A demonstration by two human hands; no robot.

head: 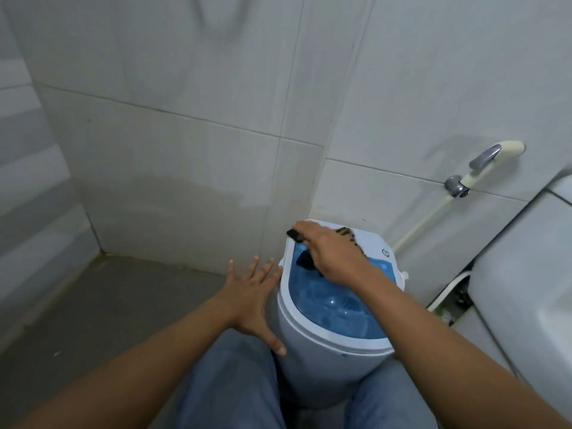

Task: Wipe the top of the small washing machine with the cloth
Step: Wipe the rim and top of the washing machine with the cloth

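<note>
From the head camera, one small white washing machine (318,357) is standing on the floor by the tiled wall, between the person's knees. One dark cloth (305,258) is lying on its blue see-through lid (328,301), near the far left edge. The right hand (332,252) is pressing flat on the cloth, fingers bent over it. The left hand (250,292) is spreading wide open, thumb touching the machine's left side. Any writing is looking too blurry to read.
</note>
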